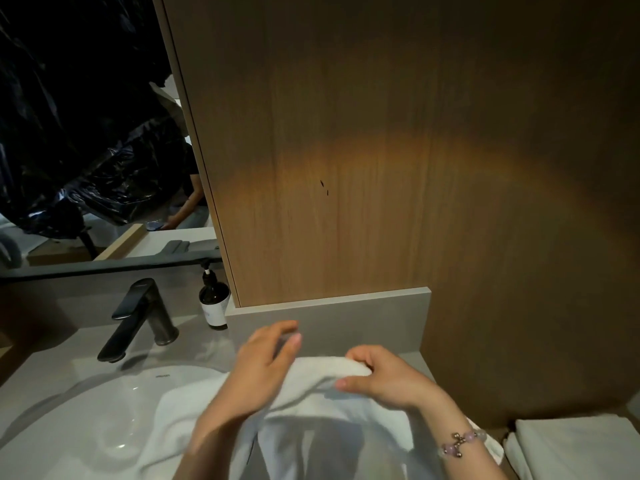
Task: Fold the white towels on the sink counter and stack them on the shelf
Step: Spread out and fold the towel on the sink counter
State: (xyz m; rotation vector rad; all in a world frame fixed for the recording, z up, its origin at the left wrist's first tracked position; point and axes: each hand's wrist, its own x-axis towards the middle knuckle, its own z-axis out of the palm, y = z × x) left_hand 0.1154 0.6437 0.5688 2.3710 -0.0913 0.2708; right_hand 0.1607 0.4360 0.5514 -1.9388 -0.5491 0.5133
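White towel (329,438) at 6 o'clock in the head view, lying half over the sink basin (104,410) rim, half on the grey counter (194,344), loose and rumpled

Right hand (381,375) at the towel's 12 o'clock edge: thumb and curled fingers pinch a bunched roll of cloth. Left hand (263,365) at the towel's 11 o'clock: wrist over the cloth, fingers loosely curved above the counter, nothing visibly between them

Folded white towels (571,445) at 4 o'clock, well apart from the hands; can't tell whether the surface under them is the shelf

Black faucet (138,313) and soap bottle (214,303) at 9 o'clock, clear of the cloth

Step, as judged: early fold on this towel, far edge gathered, no clean crease yet

Next move likely needs the left hand on the matching far corner, cloth pulled flat off the basin onto the counter, corners aligned before folding. Risk: the part over the basin sags or picks up water
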